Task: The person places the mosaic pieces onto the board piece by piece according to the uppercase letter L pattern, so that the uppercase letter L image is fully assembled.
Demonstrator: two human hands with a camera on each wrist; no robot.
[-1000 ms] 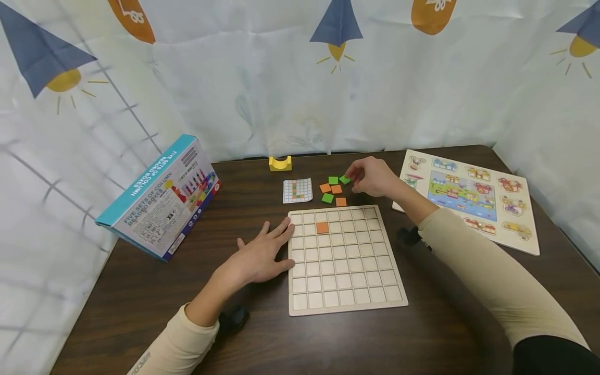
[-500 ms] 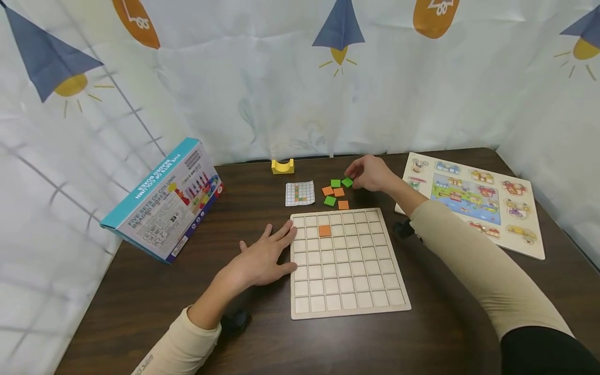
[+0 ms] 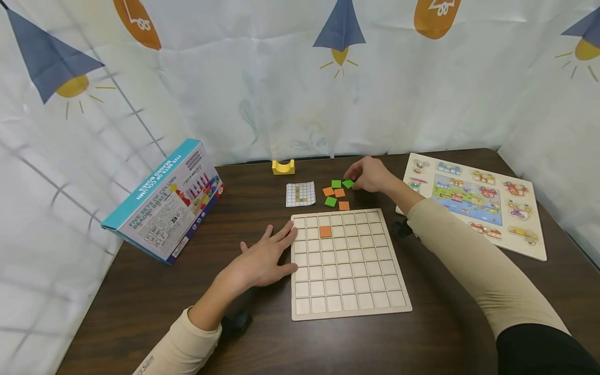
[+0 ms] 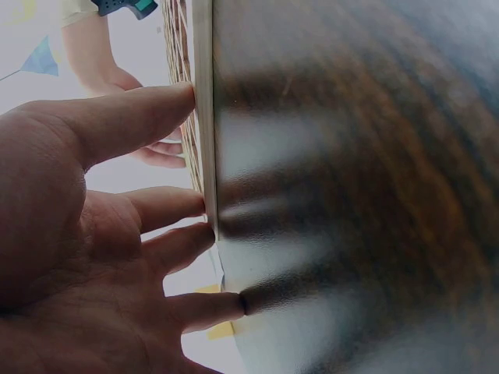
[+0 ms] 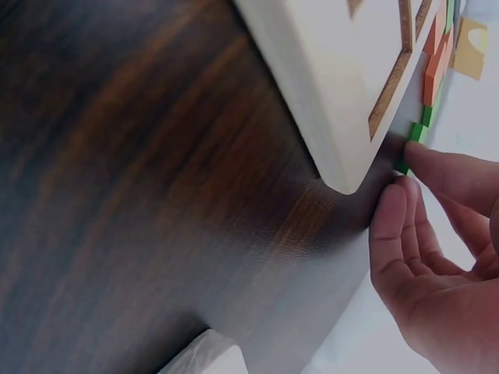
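In the head view a pale wooden grid board [image 3: 351,271] lies on the dark table, one orange tile [image 3: 325,231] in a cell of its second row. My left hand [image 3: 264,258] is spread flat beside it, fingertips and thumb on its left edge; the left wrist view shows those fingertips [image 4: 183,101] against the rim. Beyond the board, my right hand [image 3: 370,174] pinches a green tile [image 3: 347,184] at the edge of a small group of loose green and orange tiles [image 3: 339,193]. The right wrist view has the thumb [image 5: 444,167] against this green tile.
A printed pattern card [image 3: 300,194] lies left of the loose tiles, with a yellow arched block [image 3: 283,167] behind it. A toy box [image 3: 169,203] stands at the left. A wooden picture puzzle [image 3: 473,203] lies at the right, partly behind the right forearm. A curtain hangs behind the table.
The head view has shifted slightly, so everything sits a little lower and further right. Both hands keep nearly the same places, the right at the green tile, the left at the board's edge.
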